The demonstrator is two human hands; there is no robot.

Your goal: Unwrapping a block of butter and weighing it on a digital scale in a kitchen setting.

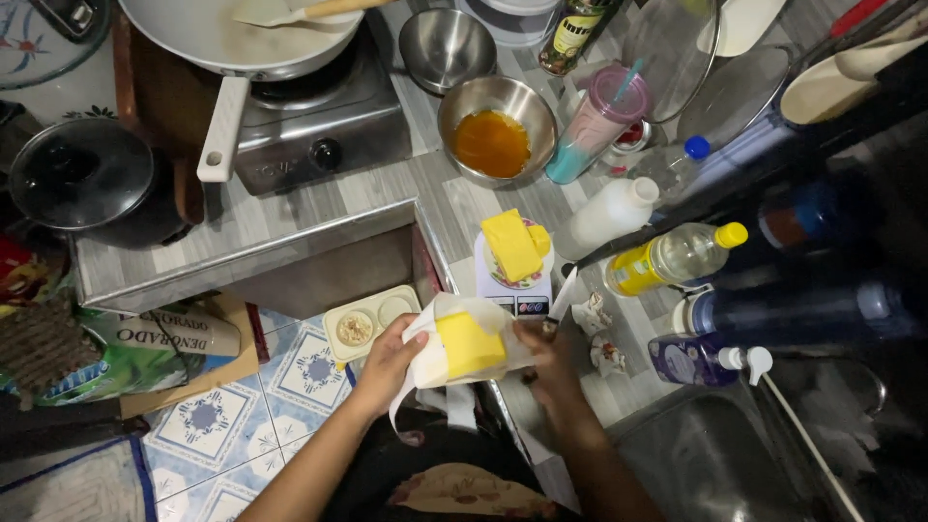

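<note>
One yellow butter chunk (514,244) already sat on the scale (512,285); my left hand (387,362) and right hand (546,358) gripped the wrapper (435,338) round the remaining block (471,345).

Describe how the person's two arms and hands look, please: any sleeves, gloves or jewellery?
Both forearms are bare up to the frame edge, with no sleeves in view. The left hand and right hand wear no gloves. No ring, watch or bracelet is visible.

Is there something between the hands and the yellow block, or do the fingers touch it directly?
White wrapper paper lies between. The left hand and right hand grip the paper folded around the yellow block; no bare finger visibly touches it.
</note>
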